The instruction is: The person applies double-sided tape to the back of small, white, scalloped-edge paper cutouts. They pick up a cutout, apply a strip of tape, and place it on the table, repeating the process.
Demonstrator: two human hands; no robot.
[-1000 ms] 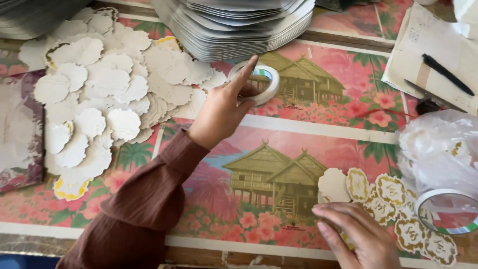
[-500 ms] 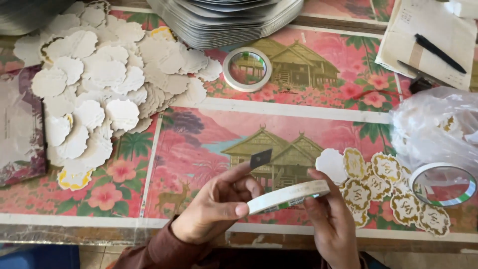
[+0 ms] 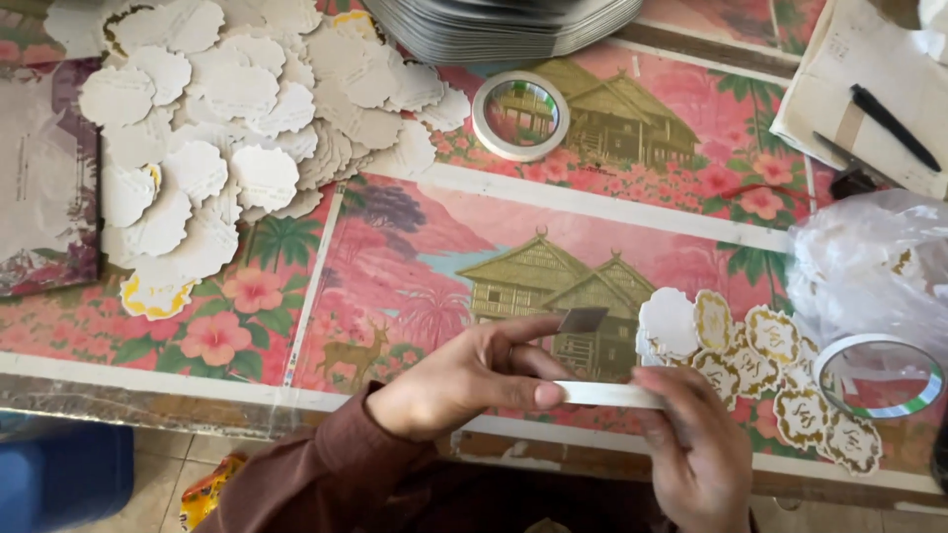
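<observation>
Near the table's front edge both my hands hold a white tape roll (image 3: 607, 394), seen edge-on. My left hand (image 3: 464, 380) pinches its left end with the thumb. A small grey tab (image 3: 583, 318) stands at the tip of that hand's index finger. My right hand (image 3: 691, 444) grips the roll's right end from below. Just right of the hands lie scalloped paper cutouts with gold print (image 3: 770, 360).
A second white tape roll (image 3: 520, 115) lies flat further back. A green-rimmed roll (image 3: 879, 375) sits by a plastic bag (image 3: 869, 262) at the right. A pile of white scalloped cutouts (image 3: 217, 128) covers the back left. Stacked grey trays (image 3: 504, 25) and a pen (image 3: 894, 126) are at the back.
My left hand left the tape roll lying at the back and came to the front edge. Both hands now hold another roll between them, turned flatter than half a second ago.
</observation>
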